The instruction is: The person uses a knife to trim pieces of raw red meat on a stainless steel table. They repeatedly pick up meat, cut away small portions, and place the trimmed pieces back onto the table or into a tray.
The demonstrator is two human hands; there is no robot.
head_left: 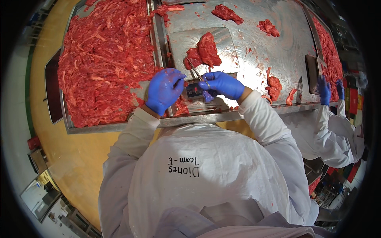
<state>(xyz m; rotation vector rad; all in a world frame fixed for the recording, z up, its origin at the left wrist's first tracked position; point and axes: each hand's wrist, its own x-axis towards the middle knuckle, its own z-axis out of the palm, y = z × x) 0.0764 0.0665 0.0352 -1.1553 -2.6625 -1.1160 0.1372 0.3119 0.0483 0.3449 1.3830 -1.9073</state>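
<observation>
My right hand, in a blue glove, grips a thin metal tool with two slim blades, like scissors or forceps. Its tip touches the edge of the red meat pieces on the scale's square metal plate. The dark scale display sits just left of that hand, in front of the plate. My left hand, also blue-gloved, is curled beside the display, over the metal divider next to the meat pile. Whether anything is inside its fingers is hidden.
A deep heap of meat trimmings fills the tray at left. Loose meat pieces lie on the steel table. A knife lies at right, near a co-worker's blue-gloved hand. More meat lies beyond the right divider.
</observation>
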